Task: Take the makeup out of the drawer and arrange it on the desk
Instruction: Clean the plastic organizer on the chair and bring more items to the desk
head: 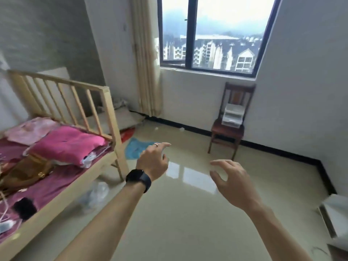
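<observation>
Two hands hover empty above the glossy floor (188,219), right of a wooden bed (108,161) with pink bedding: left hand (153,161) loosely curled, right hand (233,183) spread and relaxed, while farther right a small white stacked drawer unit (232,115) sits on a dark chair (226,133).

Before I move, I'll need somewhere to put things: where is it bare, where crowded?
Bare: the tiled floor between the bed and the chair. Crowded: the bed, the chair seat under a white organizer, and the floor by the curtain around the blue cloth.
</observation>
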Demonstrator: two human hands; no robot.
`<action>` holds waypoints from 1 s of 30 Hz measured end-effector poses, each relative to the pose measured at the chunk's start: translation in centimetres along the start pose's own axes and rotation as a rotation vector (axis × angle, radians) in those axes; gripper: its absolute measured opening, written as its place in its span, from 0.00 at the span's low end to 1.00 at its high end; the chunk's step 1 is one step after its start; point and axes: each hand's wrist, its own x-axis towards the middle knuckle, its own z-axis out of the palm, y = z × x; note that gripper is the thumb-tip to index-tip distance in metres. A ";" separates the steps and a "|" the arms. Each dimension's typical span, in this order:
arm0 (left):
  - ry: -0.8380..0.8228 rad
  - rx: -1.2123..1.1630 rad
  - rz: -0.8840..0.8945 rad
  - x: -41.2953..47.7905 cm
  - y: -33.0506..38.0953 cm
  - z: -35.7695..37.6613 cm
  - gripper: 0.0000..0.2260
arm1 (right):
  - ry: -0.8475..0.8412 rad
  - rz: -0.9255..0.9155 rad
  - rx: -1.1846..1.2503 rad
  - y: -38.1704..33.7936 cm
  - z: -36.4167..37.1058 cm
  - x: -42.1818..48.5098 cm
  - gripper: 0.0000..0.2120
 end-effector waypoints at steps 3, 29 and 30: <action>-0.071 -0.046 0.072 5.1 2.6 4.7 0.22 | 0.025 0.071 -0.017 4.9 -1.2 3.4 0.13; -0.559 -0.017 0.217 60.9 9.8 42.4 0.24 | -0.046 0.538 -0.032 45.2 1.1 46.4 0.16; -0.571 -0.009 0.196 63.0 10.0 44.3 0.24 | -0.059 0.545 -0.021 47.4 1.2 48.6 0.16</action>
